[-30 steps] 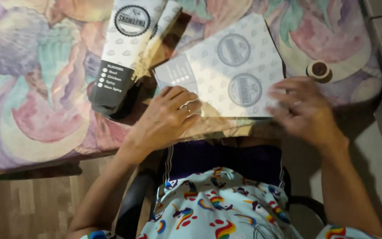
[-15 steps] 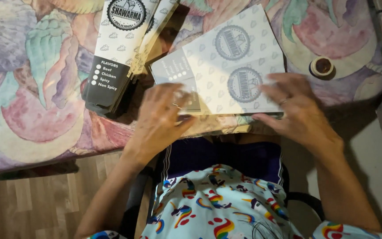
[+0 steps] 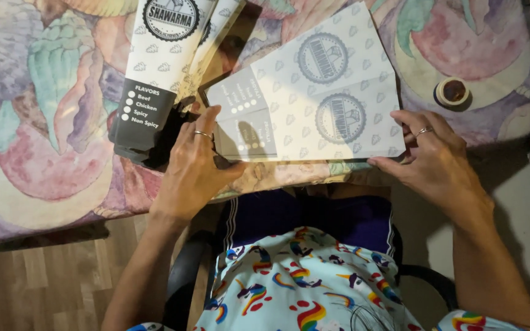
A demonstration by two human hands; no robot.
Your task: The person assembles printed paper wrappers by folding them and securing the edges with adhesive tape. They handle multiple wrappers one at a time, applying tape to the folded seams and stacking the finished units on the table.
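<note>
Under the fingers of both hands lies a flat printed paper sleeve, pale with round dark stamps and a grey band at one end, spread on the bench with its flowered cloth. Left hand rests palm down at the grey end, fingers stretched flat and fairly close together, pressing the sheet down without closing round it; a ring shows on one finger. Right hand lies at the opposite lower corner, fingers spread narrowly, tips pinning the edge to the cloth. Beyond the left fingers, touching the sheet's upper corner, a stack of folded sleeves of the same print leans away, its dark ends nearest the knuckles. Past the right fingers, well apart from the sheet, sits a small roll of tape. By my reading the step in hand is flattening and squaring the sheet before a fold; the next move calls for one hand to keep the paper pinned while the other lifts an edge cleanly along the crease, without dragging the sheet off the bench's near rim
</note>
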